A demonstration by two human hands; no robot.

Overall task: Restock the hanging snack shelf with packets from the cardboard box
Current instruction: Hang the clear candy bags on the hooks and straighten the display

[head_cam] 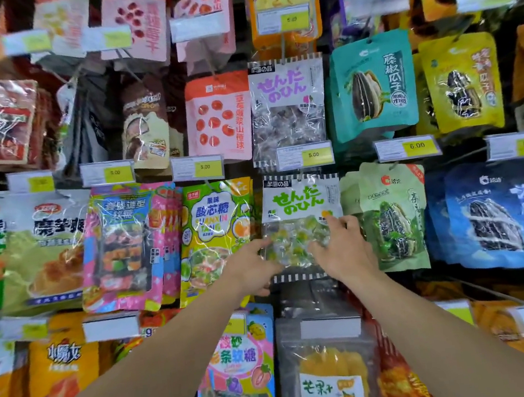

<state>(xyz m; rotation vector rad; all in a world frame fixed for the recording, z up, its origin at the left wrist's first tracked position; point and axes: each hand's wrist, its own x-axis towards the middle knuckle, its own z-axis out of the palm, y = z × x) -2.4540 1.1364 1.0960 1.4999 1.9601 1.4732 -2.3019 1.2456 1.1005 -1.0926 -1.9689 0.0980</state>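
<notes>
A clear candy packet with green lettering and a striped border (300,202) hangs at the centre of the snack shelf. My left hand (251,266) holds its lower left edge, index finger on the front and thumb below the bottom stripe. On the packet's right front lies my right hand (342,251), fingers spread and fingertips touching near the white label. The cardboard box is out of view.
A matching purple-lettered packet (287,104) hangs directly above. A yellow-green candy bag (215,233) hangs to the left and a pale green sunflower seed bag (393,216) to the right. Yellow price tags (313,155) line the hooks. A mango packet (328,373) hangs below.
</notes>
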